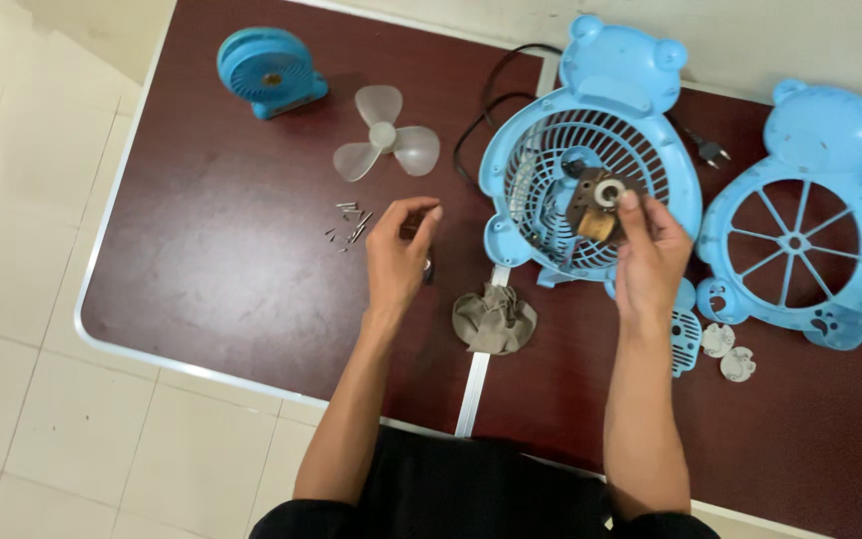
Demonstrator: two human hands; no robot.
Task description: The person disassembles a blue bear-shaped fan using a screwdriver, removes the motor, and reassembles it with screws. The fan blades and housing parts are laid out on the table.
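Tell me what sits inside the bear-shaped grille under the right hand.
Inside the blue grille sits a brown motor with a pale ring on top. The right hand covers its lower edge; any mounting cannot be seen.

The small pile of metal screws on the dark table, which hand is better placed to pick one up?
Left, probably. The left hand hovers just beside the small metal screws, while the right hand holds the brown motor.

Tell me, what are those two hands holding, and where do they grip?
The right hand fingers pinch the fan motor at its edge. The left hand pinches something small, too hidden to identify.
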